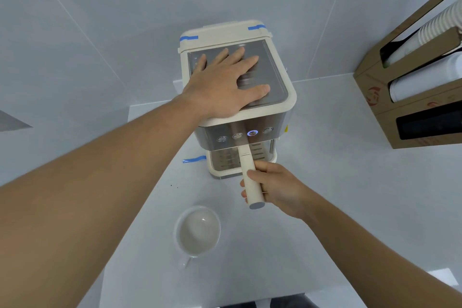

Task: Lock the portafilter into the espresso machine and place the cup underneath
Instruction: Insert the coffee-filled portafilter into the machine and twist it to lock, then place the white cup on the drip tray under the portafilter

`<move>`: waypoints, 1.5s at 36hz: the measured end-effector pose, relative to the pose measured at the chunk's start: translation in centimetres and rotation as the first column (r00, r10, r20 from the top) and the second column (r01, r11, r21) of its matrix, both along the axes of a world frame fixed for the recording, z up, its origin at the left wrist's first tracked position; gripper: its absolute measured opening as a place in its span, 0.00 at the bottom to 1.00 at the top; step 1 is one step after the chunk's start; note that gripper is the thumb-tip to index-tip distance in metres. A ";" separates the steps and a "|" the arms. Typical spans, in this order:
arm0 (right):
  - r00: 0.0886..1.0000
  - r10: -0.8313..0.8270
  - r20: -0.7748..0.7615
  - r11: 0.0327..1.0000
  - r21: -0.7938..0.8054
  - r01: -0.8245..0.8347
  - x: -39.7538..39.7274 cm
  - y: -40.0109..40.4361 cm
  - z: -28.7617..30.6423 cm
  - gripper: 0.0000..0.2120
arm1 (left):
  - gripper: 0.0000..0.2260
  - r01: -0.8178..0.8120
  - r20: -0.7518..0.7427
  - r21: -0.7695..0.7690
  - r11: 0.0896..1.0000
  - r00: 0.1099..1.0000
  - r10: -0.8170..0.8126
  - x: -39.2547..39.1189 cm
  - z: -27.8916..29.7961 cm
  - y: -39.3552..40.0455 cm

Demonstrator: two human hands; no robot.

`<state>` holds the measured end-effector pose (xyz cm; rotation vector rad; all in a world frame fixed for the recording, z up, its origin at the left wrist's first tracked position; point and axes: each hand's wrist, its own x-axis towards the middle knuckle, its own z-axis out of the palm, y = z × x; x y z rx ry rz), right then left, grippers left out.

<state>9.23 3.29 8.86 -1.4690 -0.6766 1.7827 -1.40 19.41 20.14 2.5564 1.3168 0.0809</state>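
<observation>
— Portafilter (251, 177)?
— Head hidden under the front of the espresso machine (237, 97), handle sticking out toward the camera. Gripped by the right hand (275, 187), fingers curled shut round the far half of the cream handle. Locked or only seated: cannot tell from here.

— And the left hand (225, 87)?
— Flat and open, fingers spread, pressed on the steel top plate. Holding nothing; probably bracing the machine against the twist.

— Worth bracing?
— Likely yes. Small plastic-bodied machine, probably light enough to skid or turn on the smooth white desk (350, 182) when the handle gets swung. Hence palm down on top.

— Handling of the portafilter itself?
— Rigid, no give. Metal head presumably heavy, handle lighter, so front-heavy once free. Smooth handle, a bit slippery; best held well out toward the end cap for leverage, wrapped fully, not pinched.

— Cup (198, 230)?
— Standing upright on the desk, nearer than the machine and a little left of the handle, well apart from the drip tray (220, 170). Empty, white, glossy.

— Fragile?
— Ceramic by the look, so stiff, chippable, slick. Small loop handle at its near side, pointing toward the camera; take by that or by pinching the rim. Set down gently on the tray grid, centred under the spouts. Clearance below the portafilter looks tight, so slide in low rather than drop from above.
</observation>
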 end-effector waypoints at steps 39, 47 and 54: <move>0.993 -0.110 -0.050 0.964 -0.247 0.094 -3.7 -8.3 -4.5 0.09 | 0.06 -0.317 0.250 -0.907 0.278 0.127 0.960 -20.2 -13.4 -19.5; 0.999 -0.039 0.030 0.968 -0.247 0.046 -6.8 -7.3 -6.0 0.10 | 0.06 -0.344 0.124 -0.928 0.145 0.084 0.989 -20.5 -17.4 -21.5; 0.999 -0.025 0.037 0.970 -0.241 0.034 -8.2 -6.6 -6.7 0.15 | 0.09 -0.241 0.120 -0.960 0.140 0.097 0.988 -19.8 -18.4 -22.1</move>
